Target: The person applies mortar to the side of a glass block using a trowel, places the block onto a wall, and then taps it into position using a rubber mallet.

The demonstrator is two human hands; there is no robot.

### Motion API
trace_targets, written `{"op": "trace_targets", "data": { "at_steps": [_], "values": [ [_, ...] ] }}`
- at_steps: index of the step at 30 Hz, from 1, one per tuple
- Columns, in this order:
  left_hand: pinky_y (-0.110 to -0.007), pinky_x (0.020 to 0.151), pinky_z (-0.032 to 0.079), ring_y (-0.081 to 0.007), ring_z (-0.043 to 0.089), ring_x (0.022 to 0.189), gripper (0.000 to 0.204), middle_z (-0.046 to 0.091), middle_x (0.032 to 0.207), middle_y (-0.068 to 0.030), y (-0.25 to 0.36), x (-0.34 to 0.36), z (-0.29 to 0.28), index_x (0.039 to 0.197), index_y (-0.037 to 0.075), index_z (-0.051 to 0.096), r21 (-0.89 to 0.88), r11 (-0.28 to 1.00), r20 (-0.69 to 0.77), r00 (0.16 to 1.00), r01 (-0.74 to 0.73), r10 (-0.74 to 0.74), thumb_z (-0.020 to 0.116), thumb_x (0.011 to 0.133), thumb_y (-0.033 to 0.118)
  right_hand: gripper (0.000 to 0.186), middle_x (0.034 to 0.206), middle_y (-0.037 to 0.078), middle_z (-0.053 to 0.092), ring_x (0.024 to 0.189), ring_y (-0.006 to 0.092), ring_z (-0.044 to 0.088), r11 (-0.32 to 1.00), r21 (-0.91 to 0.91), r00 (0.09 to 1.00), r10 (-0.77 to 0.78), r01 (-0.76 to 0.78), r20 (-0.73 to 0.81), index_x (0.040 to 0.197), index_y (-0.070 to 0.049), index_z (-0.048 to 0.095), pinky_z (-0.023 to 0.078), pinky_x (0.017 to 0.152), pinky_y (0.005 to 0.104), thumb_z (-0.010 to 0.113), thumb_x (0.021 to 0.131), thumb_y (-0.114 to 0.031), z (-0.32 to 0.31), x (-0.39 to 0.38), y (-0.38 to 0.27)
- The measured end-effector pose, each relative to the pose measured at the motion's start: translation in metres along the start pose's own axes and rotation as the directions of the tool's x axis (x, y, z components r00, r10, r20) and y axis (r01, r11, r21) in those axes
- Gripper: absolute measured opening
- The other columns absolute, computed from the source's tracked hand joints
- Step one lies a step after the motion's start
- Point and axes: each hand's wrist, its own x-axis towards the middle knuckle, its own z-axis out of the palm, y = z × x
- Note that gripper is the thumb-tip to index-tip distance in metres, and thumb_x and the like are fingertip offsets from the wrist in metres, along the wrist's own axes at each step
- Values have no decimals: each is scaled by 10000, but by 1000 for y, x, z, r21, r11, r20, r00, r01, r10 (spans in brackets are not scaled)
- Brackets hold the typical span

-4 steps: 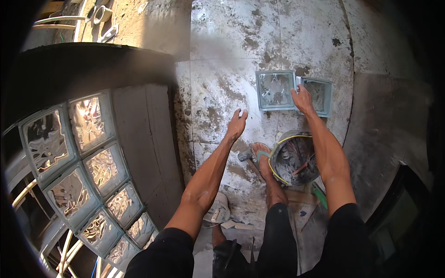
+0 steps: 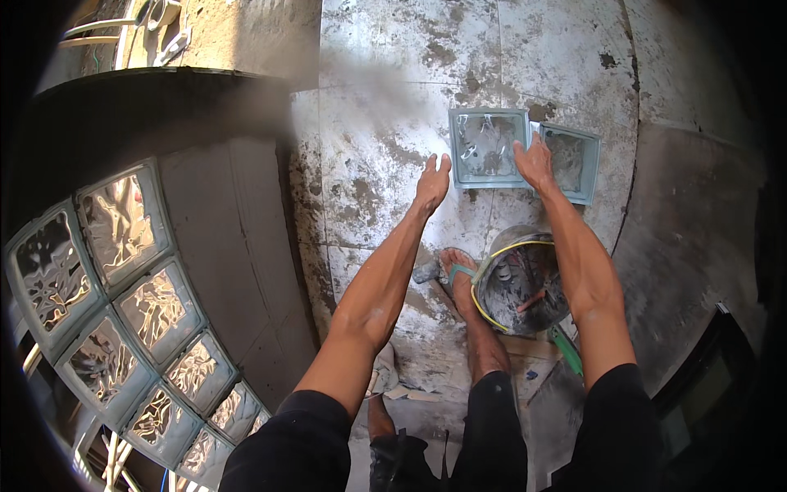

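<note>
Two clear glass blocks lie side by side on the stained floor in front of me. Just off the near left edge of the left glass block (image 2: 489, 149), my left hand (image 2: 432, 184) reaches out with thumb and fingers apart, holding nothing. My right hand (image 2: 535, 164) is over the seam where the blocks meet, its fingers stretched out and its thumb at the left block's right edge. Part of the right glass block (image 2: 578, 164) is covered by that hand; whether the hand presses on either block, I cannot tell.
A black bucket (image 2: 500, 307) with a yellow-edged rim holds grey mortar and a tool, close to my sandalled foot (image 2: 459, 266). Beside the foot lies a hammer (image 2: 426, 272). A glass-block wall (image 2: 152, 303) rises at the left, with a grey ledge (image 2: 229, 246) along it.
My left hand has moved up and right, closer to the left block. The right hand stays at the seam between the blocks. The whole view has shifted slightly.
</note>
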Motion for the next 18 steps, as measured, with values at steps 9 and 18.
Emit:
{"op": "trace_targets", "data": {
  "at_steps": [9, 18],
  "values": [
    [-387, 1172, 291, -324, 389, 1406, 839, 379, 1541, -211, 8, 39, 54, 1580, -7, 152, -501, 858, 53, 986, -111, 158, 543, 997, 453, 1070, 1344, 406, 500, 1249, 492, 537, 939, 140, 948, 317, -313, -8, 1450, 141, 321, 443, 1043, 490, 690, 799, -623, 27, 4, -17],
    [-565, 1211, 65, -454, -30, 1523, 1054, 25, 1644, -286, 69, -168, 38, 1607, 53, 46, 12, 904, -341, 848, -428, 406, 729, 866, 365, 921, 1335, 245, 577, 1280, 357, 535, 580, 784, 967, 233, -222, 102, 1436, 103, 364, 396, 1077, 416, 496, 946, -665, -27, -66, -64]
  ]
}}
